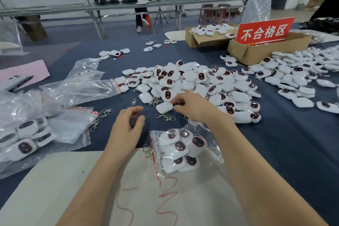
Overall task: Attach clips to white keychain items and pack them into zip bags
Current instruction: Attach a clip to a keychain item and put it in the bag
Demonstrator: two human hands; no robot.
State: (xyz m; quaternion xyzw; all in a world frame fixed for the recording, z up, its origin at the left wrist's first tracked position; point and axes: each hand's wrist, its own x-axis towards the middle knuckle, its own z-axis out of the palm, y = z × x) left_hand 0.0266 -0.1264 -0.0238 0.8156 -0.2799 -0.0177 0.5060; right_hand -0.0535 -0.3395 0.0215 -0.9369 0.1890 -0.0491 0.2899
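One wide-angle camera sits on the person's head, facing forward and down across the dark blue cloth-covered table (275, 152). Both forearms enter from the bottom edge, so the left hand (124, 130) and right hand (194, 106) lie close beneath the lens. The long grey workbench (55, 8) at the far wall looks soft, perhaps from distance.

A red sign (264, 31) with white characters reads "不合格区"; it stands upright in an open cardboard box (256, 52) at the far right of the table (284, 143). A strip along its lower edge carries marks too small to read. Red scrawls (167, 196) drawn on the pale sheet (64, 180) at the near edge form no legible word or number.
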